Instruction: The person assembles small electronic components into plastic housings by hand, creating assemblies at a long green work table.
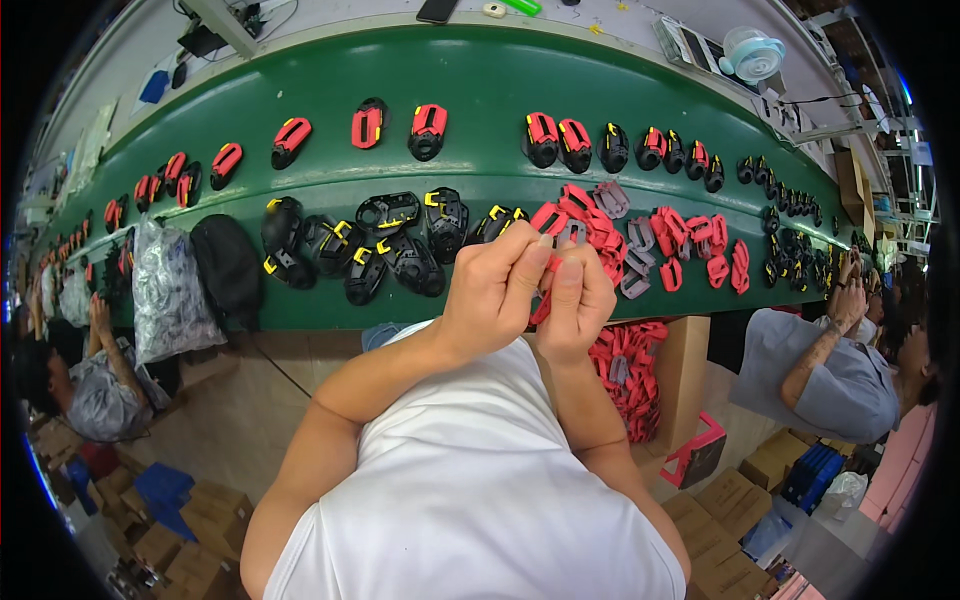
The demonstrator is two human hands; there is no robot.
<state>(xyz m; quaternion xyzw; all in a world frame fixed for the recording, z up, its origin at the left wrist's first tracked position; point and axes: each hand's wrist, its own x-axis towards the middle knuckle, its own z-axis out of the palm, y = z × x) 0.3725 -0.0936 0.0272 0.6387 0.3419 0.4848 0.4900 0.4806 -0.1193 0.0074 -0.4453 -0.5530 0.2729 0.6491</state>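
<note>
My left hand [492, 288] and my right hand [578, 300] meet over the near edge of the green bench. Both are closed, thumbs and fingertips pinching a red plastic piece [554, 263] that my fingers mostly cover. Just beyond them lies a pile of red plastic frames [598, 232]. Grey frames [638, 258] of similar shape are mixed in along its right side. To the left of my hands sit several black plastic shells with yellow tabs [410, 262], loosely bunched together.
Along the green bench [300, 80] runs a far row of black shells, many with red frames fitted [429, 130]. Below the near edge, right of me, stands a cardboard box [684, 375] of red pieces. A black bag [226, 265] hangs at left. Co-workers [825, 370] sit on both sides.
</note>
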